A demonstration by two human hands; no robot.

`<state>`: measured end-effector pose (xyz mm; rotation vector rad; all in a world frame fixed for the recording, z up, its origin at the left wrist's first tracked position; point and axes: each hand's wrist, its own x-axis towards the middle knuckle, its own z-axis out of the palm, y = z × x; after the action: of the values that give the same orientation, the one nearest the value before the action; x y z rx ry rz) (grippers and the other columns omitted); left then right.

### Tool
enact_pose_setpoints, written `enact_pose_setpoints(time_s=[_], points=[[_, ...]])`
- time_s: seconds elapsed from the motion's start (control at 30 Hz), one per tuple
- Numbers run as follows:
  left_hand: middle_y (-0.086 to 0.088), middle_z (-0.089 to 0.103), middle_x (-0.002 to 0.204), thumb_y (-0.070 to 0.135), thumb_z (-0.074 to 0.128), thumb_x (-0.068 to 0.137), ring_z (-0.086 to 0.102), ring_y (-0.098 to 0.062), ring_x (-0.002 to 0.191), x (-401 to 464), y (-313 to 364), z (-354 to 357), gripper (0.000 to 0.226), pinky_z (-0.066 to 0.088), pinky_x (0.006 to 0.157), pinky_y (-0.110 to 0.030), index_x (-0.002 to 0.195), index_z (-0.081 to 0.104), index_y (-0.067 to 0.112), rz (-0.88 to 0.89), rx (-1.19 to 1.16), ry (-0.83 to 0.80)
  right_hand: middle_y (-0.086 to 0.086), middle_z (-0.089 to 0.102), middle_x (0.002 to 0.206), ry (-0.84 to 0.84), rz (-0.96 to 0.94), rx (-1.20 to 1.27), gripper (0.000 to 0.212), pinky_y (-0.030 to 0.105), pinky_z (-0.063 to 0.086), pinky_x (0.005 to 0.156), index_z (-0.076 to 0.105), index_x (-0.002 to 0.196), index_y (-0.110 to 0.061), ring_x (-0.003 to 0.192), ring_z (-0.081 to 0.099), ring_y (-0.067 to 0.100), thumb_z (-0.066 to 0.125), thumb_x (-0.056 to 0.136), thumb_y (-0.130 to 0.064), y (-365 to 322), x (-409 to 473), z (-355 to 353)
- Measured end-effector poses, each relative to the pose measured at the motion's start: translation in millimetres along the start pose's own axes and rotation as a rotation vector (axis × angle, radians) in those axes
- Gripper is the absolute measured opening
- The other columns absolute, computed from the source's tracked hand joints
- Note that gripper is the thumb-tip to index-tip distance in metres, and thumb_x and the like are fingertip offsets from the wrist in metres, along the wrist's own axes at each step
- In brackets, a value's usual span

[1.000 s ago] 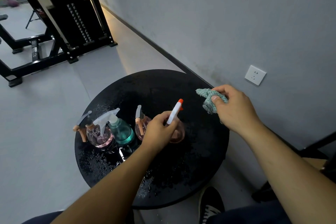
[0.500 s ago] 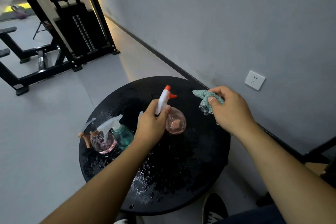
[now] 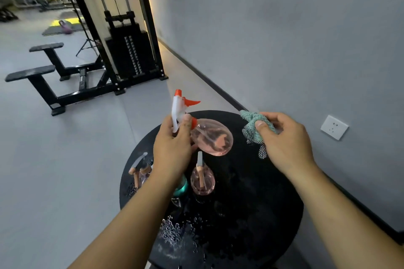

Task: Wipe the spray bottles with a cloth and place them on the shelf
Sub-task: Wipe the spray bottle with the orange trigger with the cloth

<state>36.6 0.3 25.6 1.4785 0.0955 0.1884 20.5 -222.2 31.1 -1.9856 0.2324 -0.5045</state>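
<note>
The pink spray bottle [image 3: 211, 137] is held clear of the round black bench [image 3: 262, 192], tilted so that its rounded body lies to the right of the grip and its white and orange spray head rises above it. The left hand [image 3: 172, 148] is closed around the neck, thumb and fingers wrapped just under the trigger. The green cloth [image 3: 254, 129] is pinched, bunched, in the right hand [image 3: 288, 140], near the bottle's body but apart from it.

The wipe appears about to begin. The cloth would best be opened out a little so that a broad face meets the plastic rather than a knot. The body should be wiped first, away from the grip, while the neck is kept firmly held, since the bench is wet and the bottle is probably slippery. The trigger should be left unpressed. Three more bottles [image 3: 202, 179] stand below the left grip, awaiting their turn. No shelf is in view.
</note>
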Motion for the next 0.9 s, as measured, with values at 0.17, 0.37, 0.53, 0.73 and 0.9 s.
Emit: enact_pose_setpoints(time_s=[0.17,0.37,0.53,0.73,0.9], points=[[-0.009,0.078,0.11,0.041,0.059,0.106,0.079,-0.024,0.098,3,1,-26,0.02,0.065,0.078,-0.031,0.112,0.067,0.025,-0.012,-0.089,0.022,-0.02,0.074,0.095,-0.093,-0.08,0.106,0.01,0.002,0.048,0.07,0.072,0.104,-0.032,0.087,0.067,-0.012,0.072,0.094,-0.027,-33,-4,34],[-0.01,0.079,0.111,0.045,0.059,0.104,0.079,-0.027,0.101,11,-4,-42,0.024,0.065,0.087,-0.041,0.115,0.067,0.025,-0.011,-0.069,-0.009,-0.017,0.076,0.1,-0.243,-0.121,0.181,0.017,0.017,0.058,0.078,0.076,0.108,-0.031,0.094,0.072,-0.002,0.075,0.093,-0.023,-45,-16,65],[0.0,0.081,0.104,0.041,0.059,0.105,0.079,-0.021,0.099,14,-7,-40,0.022,0.065,0.081,-0.034,0.115,0.067,0.023,-0.003,-0.054,-0.055,-0.02,0.066,0.123,-0.18,-0.287,-0.029,0.026,0.001,0.042,0.091,0.078,0.115,-0.024,0.114,0.06,-0.008,0.078,0.09,-0.019,-39,-17,90],[-0.003,0.08,0.107,0.043,0.06,0.104,0.079,-0.025,0.101,20,-8,-47,0.023,0.065,0.089,-0.045,0.118,0.07,0.027,-0.015,-0.036,0.004,-0.031,0.026,0.161,-0.493,-0.357,-0.295,0.044,0.015,0.025,0.116,0.052,0.148,-0.036,0.145,0.025,-0.012,0.054,0.104,-0.037,-44,-18,93],[0.001,0.08,0.099,0.047,0.06,0.102,0.08,-0.023,0.094,19,-10,-48,0.023,0.066,0.084,-0.041,0.111,0.072,0.029,-0.027,0.015,0.004,-0.027,0.042,0.153,-0.472,-0.39,-0.296,0.04,0.008,0.026,0.113,0.058,0.142,-0.036,0.137,0.031,-0.015,0.056,0.103,-0.026,-38,-16,95]])
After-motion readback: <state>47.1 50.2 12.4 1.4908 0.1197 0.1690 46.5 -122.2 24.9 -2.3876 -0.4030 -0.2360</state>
